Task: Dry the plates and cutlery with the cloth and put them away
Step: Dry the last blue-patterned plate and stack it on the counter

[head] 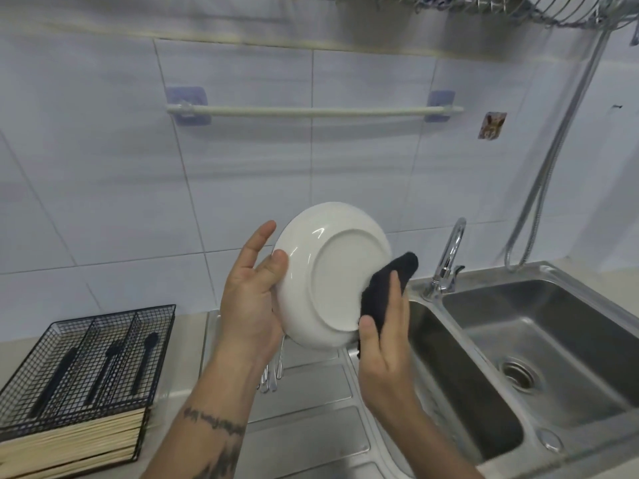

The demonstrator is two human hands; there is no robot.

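Note:
A white plate (pixel 328 271) is held upright over the draining board, its underside facing me. My left hand (pixel 250 292) holds its left rim, thumb on the underside and fingers behind. My right hand (pixel 383 337) grips a black cloth (pixel 390 288) folded over the plate's right rim. Several pieces of metal cutlery (pixel 273 373) lie on the steel draining board (pixel 311 409), partly hidden by my left wrist. A black wire cutlery basket (pixel 86 361) at the left holds dark-handled utensils and pale chopsticks.
A double steel sink (pixel 539 357) with a chrome tap (pixel 449 261) lies to the right. A wire dish rack (pixel 553 8) hangs at the top right. An empty towel rail (pixel 311 110) is fixed to the tiled wall. A hose (pixel 560 140) runs down the wall.

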